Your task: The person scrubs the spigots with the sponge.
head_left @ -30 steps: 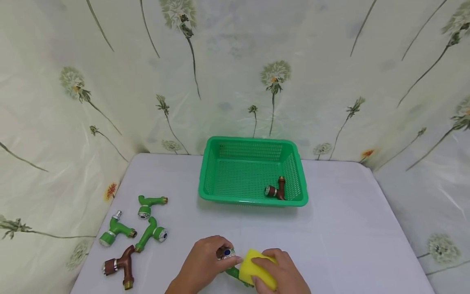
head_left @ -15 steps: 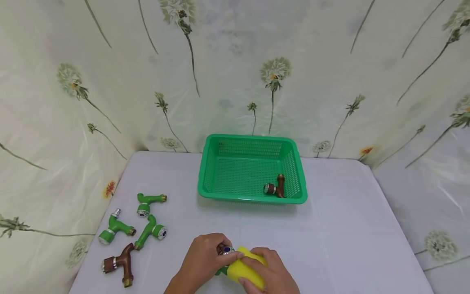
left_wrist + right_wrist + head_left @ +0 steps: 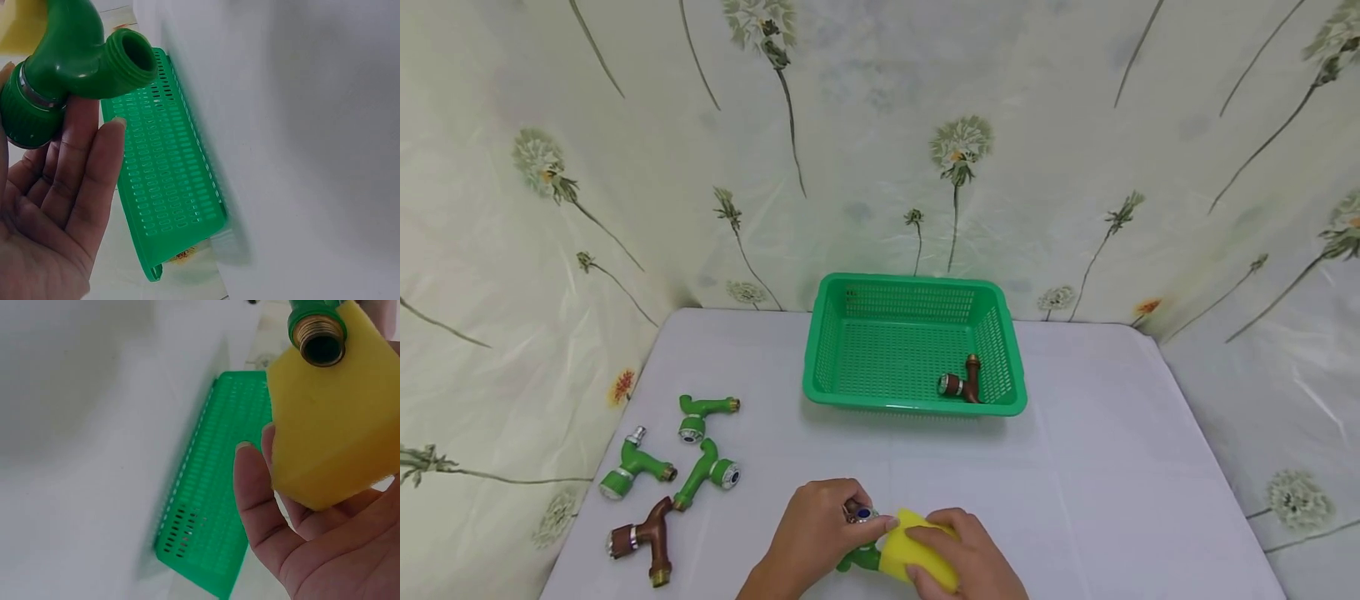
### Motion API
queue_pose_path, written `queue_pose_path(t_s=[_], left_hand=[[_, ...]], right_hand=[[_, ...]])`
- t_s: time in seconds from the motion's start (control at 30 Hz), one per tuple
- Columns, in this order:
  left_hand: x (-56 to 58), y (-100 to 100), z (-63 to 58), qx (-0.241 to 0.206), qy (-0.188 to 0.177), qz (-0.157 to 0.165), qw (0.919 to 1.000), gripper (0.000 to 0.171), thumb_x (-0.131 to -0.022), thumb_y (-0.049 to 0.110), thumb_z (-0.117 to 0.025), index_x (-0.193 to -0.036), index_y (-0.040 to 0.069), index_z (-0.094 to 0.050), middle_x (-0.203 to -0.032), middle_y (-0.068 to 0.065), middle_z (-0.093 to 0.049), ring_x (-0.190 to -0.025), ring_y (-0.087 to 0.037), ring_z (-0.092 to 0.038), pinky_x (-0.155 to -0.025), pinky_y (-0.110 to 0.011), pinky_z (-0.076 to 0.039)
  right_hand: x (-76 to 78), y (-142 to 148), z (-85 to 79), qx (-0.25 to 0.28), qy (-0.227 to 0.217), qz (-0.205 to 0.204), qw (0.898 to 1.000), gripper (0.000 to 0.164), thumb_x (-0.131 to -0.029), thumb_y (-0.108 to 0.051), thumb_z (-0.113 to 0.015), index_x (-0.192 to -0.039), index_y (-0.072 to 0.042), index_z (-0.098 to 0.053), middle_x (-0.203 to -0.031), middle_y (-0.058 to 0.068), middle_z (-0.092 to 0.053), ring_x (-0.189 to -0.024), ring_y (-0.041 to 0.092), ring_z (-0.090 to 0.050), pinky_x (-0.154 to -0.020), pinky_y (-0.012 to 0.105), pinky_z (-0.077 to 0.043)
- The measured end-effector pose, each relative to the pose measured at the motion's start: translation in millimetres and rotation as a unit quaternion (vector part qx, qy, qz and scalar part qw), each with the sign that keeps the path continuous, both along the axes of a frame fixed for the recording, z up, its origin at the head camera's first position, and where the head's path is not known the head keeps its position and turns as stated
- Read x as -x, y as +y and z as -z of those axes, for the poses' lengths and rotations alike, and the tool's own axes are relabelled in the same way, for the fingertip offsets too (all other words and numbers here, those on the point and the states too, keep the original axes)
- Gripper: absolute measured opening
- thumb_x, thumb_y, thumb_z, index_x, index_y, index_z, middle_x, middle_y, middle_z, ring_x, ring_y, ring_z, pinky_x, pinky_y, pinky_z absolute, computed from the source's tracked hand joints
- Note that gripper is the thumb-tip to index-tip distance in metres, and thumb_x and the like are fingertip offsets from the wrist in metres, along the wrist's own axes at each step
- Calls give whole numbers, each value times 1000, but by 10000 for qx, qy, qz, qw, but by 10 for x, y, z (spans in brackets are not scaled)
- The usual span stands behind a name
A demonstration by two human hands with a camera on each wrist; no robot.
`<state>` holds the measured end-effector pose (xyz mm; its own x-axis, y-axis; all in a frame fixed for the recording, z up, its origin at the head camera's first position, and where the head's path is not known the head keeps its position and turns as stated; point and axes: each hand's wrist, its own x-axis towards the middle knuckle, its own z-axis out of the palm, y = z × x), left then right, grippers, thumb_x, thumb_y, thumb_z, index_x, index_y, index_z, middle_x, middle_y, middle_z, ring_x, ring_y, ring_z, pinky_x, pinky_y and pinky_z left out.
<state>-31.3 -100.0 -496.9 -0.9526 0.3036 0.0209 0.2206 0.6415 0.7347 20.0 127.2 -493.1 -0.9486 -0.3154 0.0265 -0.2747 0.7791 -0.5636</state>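
Note:
My left hand (image 3: 820,527) grips a green faucet (image 3: 72,56) by its round knob, near the front edge of the table. In the left wrist view the threaded green spout end points right and the knob rests against my fingers. My right hand (image 3: 973,557) holds a yellow sponge (image 3: 337,419), bent against the faucet's body. The faucet's brass threaded inlet (image 3: 320,342) shows beside the sponge in the right wrist view. In the head view the sponge and fingers hide part of the faucet.
Beyond my hands stands a green basket (image 3: 917,409) with a brown faucet (image 3: 972,383) inside. At the left lie several more faucets: a green one (image 3: 703,477) among others and a brown one (image 3: 657,533). A floral sheet (image 3: 850,150) hangs behind the white-covered table (image 3: 1112,467).
The sponge moved left along the faucet, then slid back partway to the right with my right hand. My left hand has kept its grip on the knob.

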Motion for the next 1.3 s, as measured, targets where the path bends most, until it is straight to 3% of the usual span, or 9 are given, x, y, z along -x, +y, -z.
queue_pose_path(t_s=[0.17,0.27,0.43,0.57,0.73,0.97,1.17,1.3], left_hand=[[-2,-12,17,-46,134,-30,9999,42,-80,67,-63,-76,25,-65,-69,21,-57,-65,4,-53,-57,-17,-48],[-6,-15,23,-87,147,-73,9998,40,-80,66,-64,-76,26,-65,-70,20,-57,-65,4,-53,-57,-17,-48],[-12,0,31,-49,102,-136,9998,42,-80,67,-63,-75,25,-64,-68,20,-57,-62,2,-52,-54,-17,-47],[-9,7,38,-126,-433,-130,9989,46,-78,69,-63,-75,24,-65,-67,18,-57,-61,0,-52,-53,-18,-47],[5,-7,43,-366,-1008,-94,9942,47,-76,69,-65,-78,22,-65,-69,16,-59,-64,-3,-53,-55,-19,-49],[20,-34,56,-986,-1526,166,9832,33,-76,54,-75,-88,23,-70,-77,14,-63,-68,-4,-59,-60,-20,-52],[33,-72,59,-1330,-1920,532,9709,40,-74,48,-80,-102,21,-72,-84,14,-67,-70,-8,-63,-61,-23,-53],[41,-75,40,-1267,-2112,364,9685,36,-75,47,-80,-101,24,-72,-85,13,-67,-72,-9,-64,-63,-24,-53]], right_hand=[[-37,-5,102,578,253,233,9977,35,-83,-45,-73,-117,-38,-66,-114,-19,-49,-89,-2,-46,-69,19,-46],[-62,-16,137,732,-57,260,9970,44,-84,-52,-70,-125,-36,-61,-118,-17,-47,-87,0,-46,-69,20,-45],[-51,-29,168,538,-837,-8,9950,61,-84,-60,-64,-136,-29,-53,-121,-11,-48,-88,2,-46,-72,23,-46],[-32,-22,192,712,-934,-72,9931,52,-87,-44,-69,-133,-25,-56,-116,-12,-54,-82,1,-49,-69,22,-46],[-8,-12,207,1227,-996,207,9872,48,-83,-29,-74,-129,-31,-58,-108,-15,-59,-73,2,-52,-63,21,-47],[14,-6,166,1450,-1470,921,9741,44,-83,-34,-75,-125,-31,-61,-100,-12,-64,-66,5,-51,-61,22,-45],[48,29,188,1506,-1567,1273,9678,46,-82,-35,-77,-125,-31,-61,-99,-11,-64,-65,8,-51,-61,24,-46],[80,40,172,1357,-1493,1637,9657,54,-80,-49,-75,-128,-31,-59,-101,-11,-61,-69,9,-51,-64,24,-45]])
